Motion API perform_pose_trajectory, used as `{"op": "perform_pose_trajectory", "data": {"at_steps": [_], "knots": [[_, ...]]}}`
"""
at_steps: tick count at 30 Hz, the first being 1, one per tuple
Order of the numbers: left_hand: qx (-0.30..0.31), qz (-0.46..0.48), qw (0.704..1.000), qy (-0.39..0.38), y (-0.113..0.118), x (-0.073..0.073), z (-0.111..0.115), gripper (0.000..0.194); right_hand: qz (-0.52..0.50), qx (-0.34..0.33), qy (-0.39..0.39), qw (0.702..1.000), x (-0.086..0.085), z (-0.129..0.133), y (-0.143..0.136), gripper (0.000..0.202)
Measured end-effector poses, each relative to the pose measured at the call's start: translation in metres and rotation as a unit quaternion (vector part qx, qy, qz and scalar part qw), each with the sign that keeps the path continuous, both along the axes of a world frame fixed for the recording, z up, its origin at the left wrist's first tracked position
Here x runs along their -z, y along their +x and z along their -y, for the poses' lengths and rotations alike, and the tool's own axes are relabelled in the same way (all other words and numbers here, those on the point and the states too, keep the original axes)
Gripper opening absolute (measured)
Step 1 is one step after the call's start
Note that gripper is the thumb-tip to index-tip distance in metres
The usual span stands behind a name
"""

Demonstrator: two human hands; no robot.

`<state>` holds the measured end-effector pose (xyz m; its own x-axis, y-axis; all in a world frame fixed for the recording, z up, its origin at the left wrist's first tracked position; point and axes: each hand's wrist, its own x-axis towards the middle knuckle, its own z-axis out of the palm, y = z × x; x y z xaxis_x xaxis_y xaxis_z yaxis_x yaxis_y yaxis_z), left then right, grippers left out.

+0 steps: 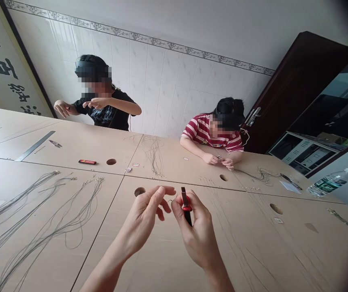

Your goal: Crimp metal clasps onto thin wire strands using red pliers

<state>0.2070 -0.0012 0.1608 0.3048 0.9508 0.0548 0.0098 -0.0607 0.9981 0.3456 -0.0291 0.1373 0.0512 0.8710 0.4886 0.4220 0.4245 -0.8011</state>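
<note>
Over the middle of the table, my right hand (196,231) is closed around a small black tool with a red ring-like part (186,208). Its dark flat end points up and away from me; I cannot make out its exact kind. Beside it on the left is my left hand (146,217), with fingers loosely bent and apart, the index finger reaching toward the right hand. A tiny thin strand (170,200) shows in the gap by the right thumb, too small to name surely. Bundles of thin grey-green cords (61,219) with small metal ends lie on the left.
Two people sit across the table (116,227). Around lie a metal ruler (35,146), a red-black box-like item (87,162), more cords (153,156), a pen (291,181) and a water bottle (330,182). Round holes (139,191) pierce the tabletop.
</note>
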Motion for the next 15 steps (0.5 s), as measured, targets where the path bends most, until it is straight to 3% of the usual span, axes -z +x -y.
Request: {"op": "perform_pose_trajectory", "data": {"at_steps": [8,15], "knots": [[0.043,-0.024,0.998,0.025,-0.0014,0.0048,-0.0017,0.046,-0.001,-0.016,0.006,1.000,-0.0003,0.0000,0.0036,0.015],[0.028,-0.088,0.996,0.012,-0.0030,0.0016,0.0001,0.048,0.004,-0.009,0.009,1.000,-0.0004,0.0001,0.0054,0.016]]}}
